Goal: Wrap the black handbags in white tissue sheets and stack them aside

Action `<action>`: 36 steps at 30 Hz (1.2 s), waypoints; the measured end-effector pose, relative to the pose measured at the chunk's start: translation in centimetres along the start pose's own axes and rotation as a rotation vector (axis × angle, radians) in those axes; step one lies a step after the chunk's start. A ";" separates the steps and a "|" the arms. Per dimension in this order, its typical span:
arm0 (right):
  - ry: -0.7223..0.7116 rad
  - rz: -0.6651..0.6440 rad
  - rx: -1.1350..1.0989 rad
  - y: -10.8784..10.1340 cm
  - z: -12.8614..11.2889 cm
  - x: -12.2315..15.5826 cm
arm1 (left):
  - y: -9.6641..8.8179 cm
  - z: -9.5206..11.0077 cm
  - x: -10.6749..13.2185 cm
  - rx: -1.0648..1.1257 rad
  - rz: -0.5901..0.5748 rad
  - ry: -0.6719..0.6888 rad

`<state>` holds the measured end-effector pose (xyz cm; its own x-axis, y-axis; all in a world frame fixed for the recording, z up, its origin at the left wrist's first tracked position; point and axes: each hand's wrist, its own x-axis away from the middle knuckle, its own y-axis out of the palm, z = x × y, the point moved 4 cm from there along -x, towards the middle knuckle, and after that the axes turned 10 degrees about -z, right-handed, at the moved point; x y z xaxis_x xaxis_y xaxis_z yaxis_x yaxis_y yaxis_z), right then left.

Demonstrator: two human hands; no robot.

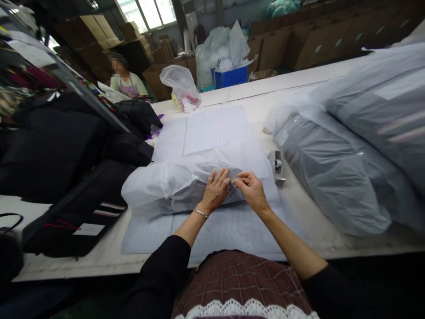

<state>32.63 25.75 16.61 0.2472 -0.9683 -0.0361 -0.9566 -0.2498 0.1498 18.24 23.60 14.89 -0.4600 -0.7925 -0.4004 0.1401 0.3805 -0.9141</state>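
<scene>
A dark bag wrapped in a frosted plastic bag (186,177) lies across the table before me. My left hand (217,191) rests flat on its top, fingers stretched out over the film. Beside it, my right hand (250,188) is closed in a pinch close to the left fingertips; what the fingers grip is too small to make out. Under the wrapped bag lie sheets of thin white packing material (219,128). A grey metal tape dispenser (277,168) stands just to the right of the bag.
Black bags, one with a white tag (89,229), are heaped on the left. Grey bags in plastic (332,173) lie at right. Farther back are a clear plastic bag (181,86), a blue bin (230,77), cardboard boxes (275,48) and a seated person (129,84).
</scene>
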 end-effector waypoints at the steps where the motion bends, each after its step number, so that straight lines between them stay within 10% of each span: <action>1: 0.009 0.020 0.020 0.2 0.8 -0.5 | 0.0 0.0 0.0 -0.001 0.010 0.002; 24: 0.296 0.227 0.232 -0.2 4.1 -2.6 | 0.2 -0.2 -0.2 -0.017 0.002 0.012; 36: 0.320 0.243 0.851 -1.4 4.8 -2.5 | 0.2 -0.2 -0.2 -0.007 -0.019 0.012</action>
<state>32.66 28.48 11.73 -0.0644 -0.9789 0.1937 -0.7473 -0.0813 -0.6595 18.22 23.94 14.80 -0.4732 -0.7937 -0.3823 0.1256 0.3688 -0.9210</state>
